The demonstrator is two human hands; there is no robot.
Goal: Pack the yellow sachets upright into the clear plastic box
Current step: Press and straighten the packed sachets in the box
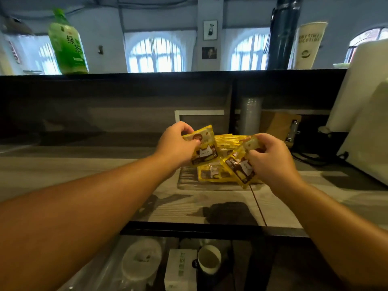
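left hand [176,147] pinching sachet [206,153], right hand [273,162] pinching another sachet [239,166]

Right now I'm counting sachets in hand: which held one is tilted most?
The right hand's sachet: it slants diagonally, while the left hand's sachet is nearly upright.
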